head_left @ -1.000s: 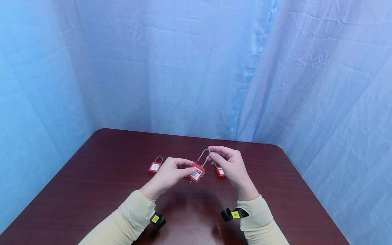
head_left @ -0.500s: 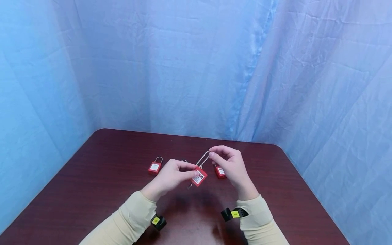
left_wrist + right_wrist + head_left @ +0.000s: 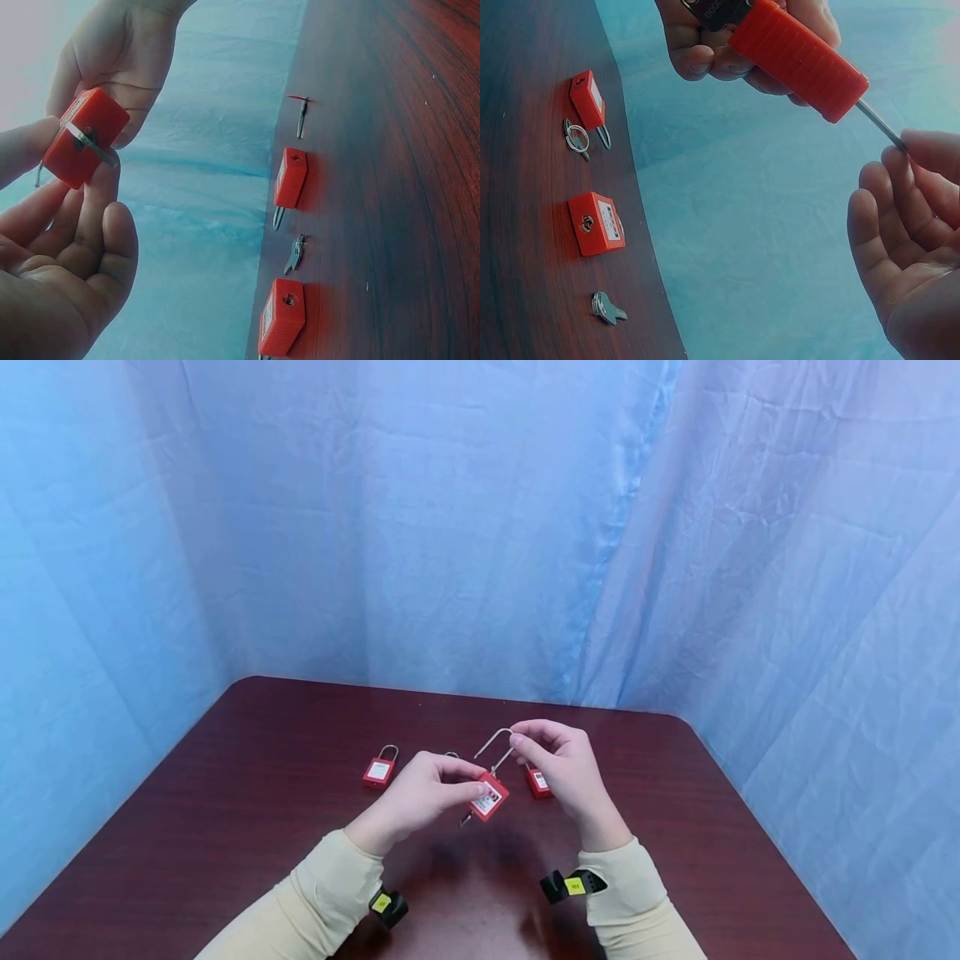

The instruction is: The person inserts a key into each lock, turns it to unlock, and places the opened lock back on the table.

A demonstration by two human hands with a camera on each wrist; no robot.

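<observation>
Swung open since the earlier frame, the shackle [image 3: 497,742] is pinched by the right hand [image 3: 564,768]; the left hand [image 3: 420,789] pinches the padlock [image 3: 487,797], above open worktop [image 3: 262,793]. Wrist views alone show keys [image 3: 607,307] beneath.

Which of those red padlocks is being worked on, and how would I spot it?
Start at the dark wooden table and find the two hands held just above its middle. The left hand holds the padlock by its red body, while the right hand pinches its shackle. Unlike the other padlocks lying flat, it is lifted and has a far longer shackle.
</observation>
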